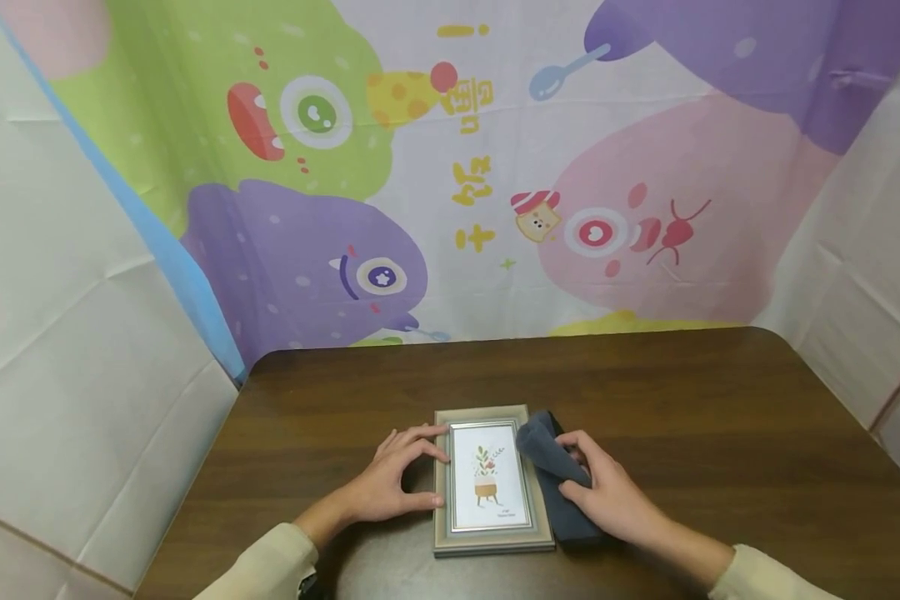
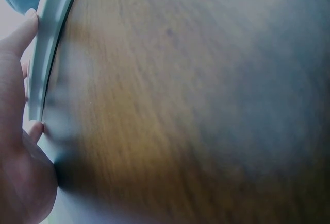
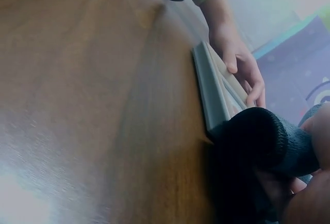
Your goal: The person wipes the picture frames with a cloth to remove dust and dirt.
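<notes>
A picture frame [image 1: 493, 546] with a beige and silver border lies face up on the wooden table. Behind its pane is a print of a potted plant. Along the frame's left border rest the spread fingertips and thumb of my left hand [image 1: 392, 479], without wrapping round it. My right hand [image 1: 607, 492] holds a folded dark grey-blue cloth [image 1: 543, 450] between thumb and fingers. The cloth touches the frame's right edge and hangs down to the table. In the right wrist view the cloth [image 3: 299, 152] hides part of the frame [image 3: 214, 87].
The dark brown table [image 1: 682, 408] extends around the frame on all sides. Behind it hangs a curtain [image 1: 480, 292] printed with cartoon monsters. White panels [image 1: 82, 333] stand at left and right.
</notes>
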Demonstrator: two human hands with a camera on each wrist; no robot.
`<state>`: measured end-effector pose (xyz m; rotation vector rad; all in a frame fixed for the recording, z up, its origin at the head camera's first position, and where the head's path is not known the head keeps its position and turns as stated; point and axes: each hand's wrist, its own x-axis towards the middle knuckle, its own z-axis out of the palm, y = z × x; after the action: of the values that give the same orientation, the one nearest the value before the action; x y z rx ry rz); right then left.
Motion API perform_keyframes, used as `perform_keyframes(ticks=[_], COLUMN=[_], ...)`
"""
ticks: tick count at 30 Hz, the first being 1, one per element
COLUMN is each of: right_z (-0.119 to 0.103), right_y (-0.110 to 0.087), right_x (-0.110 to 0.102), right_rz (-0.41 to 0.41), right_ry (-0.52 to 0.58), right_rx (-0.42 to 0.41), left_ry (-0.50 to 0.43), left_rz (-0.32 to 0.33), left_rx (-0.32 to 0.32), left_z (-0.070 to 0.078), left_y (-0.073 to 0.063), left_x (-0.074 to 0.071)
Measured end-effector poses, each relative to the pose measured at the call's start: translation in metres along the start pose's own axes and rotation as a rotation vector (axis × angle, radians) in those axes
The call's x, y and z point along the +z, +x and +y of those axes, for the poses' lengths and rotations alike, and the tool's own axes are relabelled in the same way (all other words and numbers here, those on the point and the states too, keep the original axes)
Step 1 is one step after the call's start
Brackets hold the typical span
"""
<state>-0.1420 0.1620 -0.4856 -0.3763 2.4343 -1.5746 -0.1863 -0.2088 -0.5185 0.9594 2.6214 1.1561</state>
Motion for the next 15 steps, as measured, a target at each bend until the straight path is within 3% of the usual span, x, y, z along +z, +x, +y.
perform_keyframes(ticks=[8,15], right_z=[0.0006,-0.0011], right_y=[-0.0103,-0.0075], right_x=[0.0032,0.0035], right_rz=[0.004,0.029], right_ry=[-0.018,-0.042], right_rx=[-0.044,-0.06], left_ry=[0.001,0.003], left_rz=[0.004,-0.001], left_rx=[0.007,0.002], left_z=[0.001,0.0012], left_y=[0.0004,-0.0003], left_x=[-0.0006,-0.0003])
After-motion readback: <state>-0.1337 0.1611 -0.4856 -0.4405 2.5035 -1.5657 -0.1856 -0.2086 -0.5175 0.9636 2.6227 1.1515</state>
